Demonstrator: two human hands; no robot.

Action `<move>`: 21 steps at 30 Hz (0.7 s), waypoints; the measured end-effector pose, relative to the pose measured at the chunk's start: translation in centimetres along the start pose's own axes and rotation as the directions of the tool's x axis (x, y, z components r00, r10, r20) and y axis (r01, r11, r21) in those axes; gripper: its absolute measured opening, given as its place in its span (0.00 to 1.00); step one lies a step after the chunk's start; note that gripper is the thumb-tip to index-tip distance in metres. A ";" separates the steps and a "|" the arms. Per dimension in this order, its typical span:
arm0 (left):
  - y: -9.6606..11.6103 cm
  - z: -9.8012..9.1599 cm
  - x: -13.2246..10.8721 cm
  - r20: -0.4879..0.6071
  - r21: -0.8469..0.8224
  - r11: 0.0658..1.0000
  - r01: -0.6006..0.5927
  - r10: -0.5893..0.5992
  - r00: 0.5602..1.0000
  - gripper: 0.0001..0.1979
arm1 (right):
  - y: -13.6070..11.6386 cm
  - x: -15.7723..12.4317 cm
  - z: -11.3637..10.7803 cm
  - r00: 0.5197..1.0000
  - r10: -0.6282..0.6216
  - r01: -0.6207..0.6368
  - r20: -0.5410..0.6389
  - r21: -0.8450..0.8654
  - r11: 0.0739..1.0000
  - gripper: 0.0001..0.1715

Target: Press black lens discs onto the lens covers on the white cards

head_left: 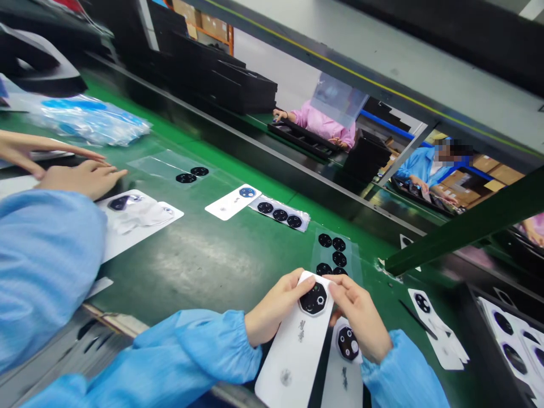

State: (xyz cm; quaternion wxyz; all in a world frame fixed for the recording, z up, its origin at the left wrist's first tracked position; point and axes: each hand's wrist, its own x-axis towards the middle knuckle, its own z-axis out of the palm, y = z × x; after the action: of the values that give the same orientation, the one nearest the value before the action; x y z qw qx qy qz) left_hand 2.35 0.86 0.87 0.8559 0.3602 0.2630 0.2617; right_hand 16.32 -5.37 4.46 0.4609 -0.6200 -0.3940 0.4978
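Observation:
Between my two hands a white phone back cover (pixel 293 360) is held tilted, its lower end toward me. My left hand (pixel 276 306) grips the upper left edge, with the thumb on the black octagonal camera lens cover (pixel 313 299). My right hand (pixel 361 311) pinches the upper right corner beside that lens cover; some of its fingers are hidden behind. Below my right hand, a second white back cover (pixel 344 379) with a dark lens cover lies partly hidden. Just beyond my hands is a clear film sheet (pixel 355 255) with several black lens covers.
A co-worker's hands (pixel 79 175) rest above white covers at left. A white cover (pixel 227 207) and a lens strip (pixel 280 215) lie mid-bench. To the right are dark tweezers (pixel 419 320), another cover (pixel 442 345) and a black tray (pixel 476 317). A green post (pixel 459 226) slants across.

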 end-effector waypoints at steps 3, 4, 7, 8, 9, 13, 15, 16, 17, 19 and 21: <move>0.3 -0.1 -0.1 -0.036 0.075 0.997 -0.035 0.038 0.999 0.18 | 0.3 0.3 -0.4 1.000 -0.001 0.001 0.020 0.008 1.000 0.25; 0.3 -0.2 -0.1 -0.041 0.093 0.995 -0.040 0.044 0.998 0.18 | 0.4 0.4 -0.5 1.000 -0.006 0.006 0.019 0.013 1.000 0.24; 0.5 -0.5 -0.2 -0.038 0.130 0.990 -0.052 0.057 0.998 0.18 | 0.6 0.5 -0.8 1.000 -0.014 0.014 0.009 0.019 1.000 0.22; 0.6 -0.6 -0.3 -0.029 0.140 0.989 -0.054 0.059 0.998 0.18 | 0.7 0.6 -0.9 1.000 -0.013 0.013 0.003 0.020 1.000 0.22; 0.7 -0.7 -0.4 -0.018 0.153 0.987 -0.057 0.060 0.998 0.17 | 0.8 0.7 -1.0 1.000 -0.011 0.011 0.001 0.021 1.000 0.22; 0.9 -1.0 -0.7 0.052 0.201 0.977 -0.077 0.068 0.996 0.16 | 1.2 0.9 -1.1 1.000 -0.007 0.007 -0.001 0.015 1.000 0.21; 0.8 -1.1 -0.6 0.076 0.205 0.975 -0.090 0.075 0.994 0.16 | 1.4 1.0 -1.1 1.000 -0.004 0.004 0.006 0.010 1.000 0.21; 0.8 -1.2 -0.6 0.082 0.206 0.974 -0.095 0.080 0.993 0.16 | 1.4 1.0 -1.1 1.000 -0.003 0.003 0.009 0.007 1.000 0.21; 0.7 -1.2 -0.6 0.086 0.207 0.973 -0.100 0.084 0.993 0.15 | 1.4 1.1 -1.1 1.000 -0.002 0.002 0.010 0.003 1.000 0.21; 0.6 -1.3 -0.4 0.091 0.213 0.971 -0.109 0.092 0.992 0.14 | 1.4 1.1 -1.1 1.000 0.001 -0.001 0.001 -0.005 1.000 0.22; 0.5 -1.4 -0.3 0.100 0.225 0.967 -0.118 0.097 0.990 0.14 | 1.3 1.2 -1.0 1.000 0.007 -0.007 -0.010 -0.010 1.000 0.23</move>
State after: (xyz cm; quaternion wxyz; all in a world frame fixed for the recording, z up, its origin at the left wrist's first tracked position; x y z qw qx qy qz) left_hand 1.06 1.66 0.49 0.8036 0.4821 0.2336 0.2594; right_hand 17.56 -4.74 2.98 0.4580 -0.6261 -0.3923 0.4943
